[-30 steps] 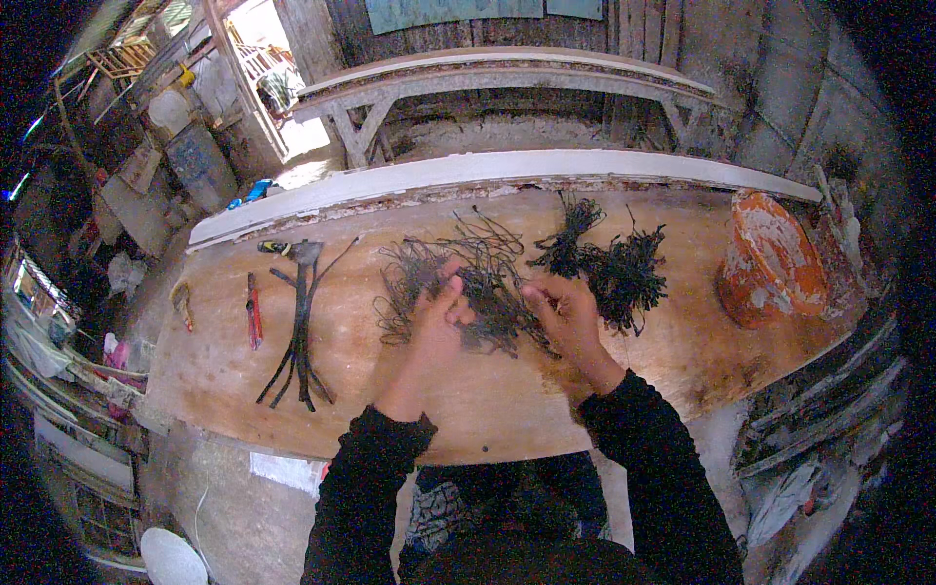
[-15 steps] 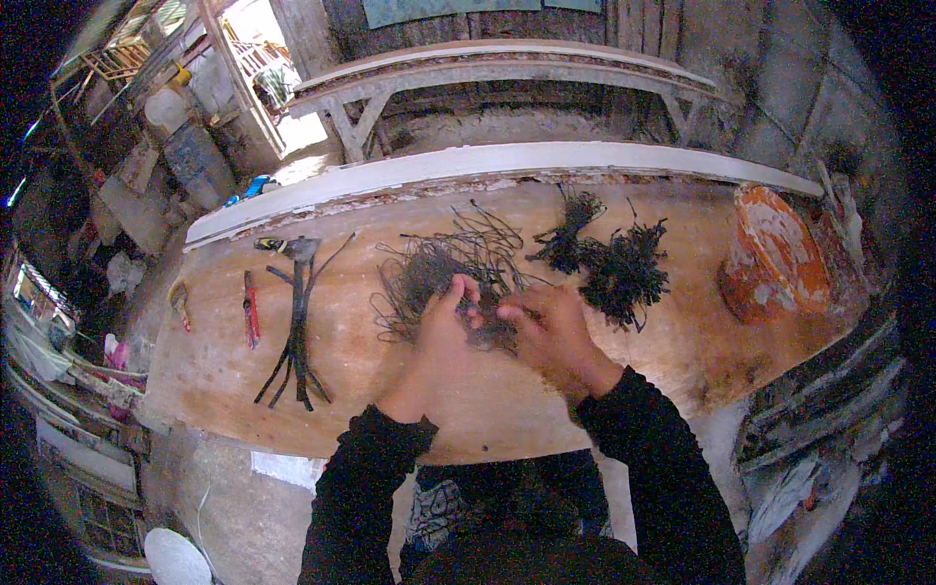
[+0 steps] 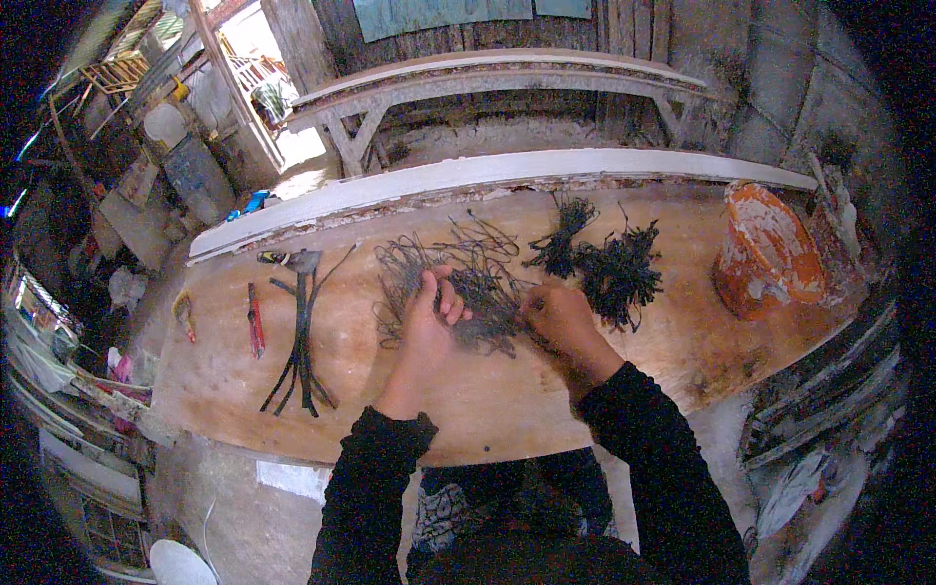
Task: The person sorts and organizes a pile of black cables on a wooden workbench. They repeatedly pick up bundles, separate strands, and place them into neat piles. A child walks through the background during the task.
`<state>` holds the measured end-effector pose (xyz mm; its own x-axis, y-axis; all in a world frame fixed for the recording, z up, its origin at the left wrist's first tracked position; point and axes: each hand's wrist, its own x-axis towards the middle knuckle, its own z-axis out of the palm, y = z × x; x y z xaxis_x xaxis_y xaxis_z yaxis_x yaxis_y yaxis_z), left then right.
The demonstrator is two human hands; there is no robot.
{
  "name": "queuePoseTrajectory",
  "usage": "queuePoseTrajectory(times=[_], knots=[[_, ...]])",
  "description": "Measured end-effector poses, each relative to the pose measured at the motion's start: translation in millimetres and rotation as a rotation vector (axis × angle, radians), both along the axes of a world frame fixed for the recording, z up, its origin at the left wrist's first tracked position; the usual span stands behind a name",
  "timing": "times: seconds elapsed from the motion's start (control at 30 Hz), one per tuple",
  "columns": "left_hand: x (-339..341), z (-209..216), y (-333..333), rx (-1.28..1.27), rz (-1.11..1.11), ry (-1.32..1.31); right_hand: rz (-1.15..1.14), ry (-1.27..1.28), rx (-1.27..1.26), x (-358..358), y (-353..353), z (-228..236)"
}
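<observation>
I'm holding the left hand (image 3: 433, 310) half-curled, the right hand (image 3: 560, 317) bunched; tangled black strands (image 3: 483, 292) are lying between and beyond them (from here I cannot tell whether either is gripping).

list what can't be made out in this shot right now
All in the head view:
What the left hand holds, if anything: blurred, too small.
What the right hand grips, if anything: its fingertips are hidden by the hand itself.
Part of the dark cord tangle: covered by the left hand.
White round object: cut off by the lower edge.
</observation>
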<state>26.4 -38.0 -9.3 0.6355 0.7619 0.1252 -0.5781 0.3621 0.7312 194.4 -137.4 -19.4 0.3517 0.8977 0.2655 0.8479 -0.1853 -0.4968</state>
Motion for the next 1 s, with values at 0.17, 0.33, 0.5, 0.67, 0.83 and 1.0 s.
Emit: queuePoseTrajectory(times=[0.17,0.33,0.5,0.67,0.83,1.0], knots=[[1,0,-4,-0.029,0.001,0.048,0.001,0.036,-0.007,3,1,1],[5,-4,-6,-0.008,-0.021,0.062,-0.028,-0.025,-0.213,-7,-3,12],[3,-5,-7,-0.014,-0.018,0.05,-0.08,0.092,0.07,3,-2,12],[5,-5,-6,-0.02,-0.03,0.056,-0.115,0.088,0.352,10,-4,9],[5,-6,-6,-0.028,-0.019,0.111,0.005,0.461,0.45,6,-2,11],[8,-12,-9,-0.024,0.004,0.105,0.224,0.841,0.357,-11,-7,17]])
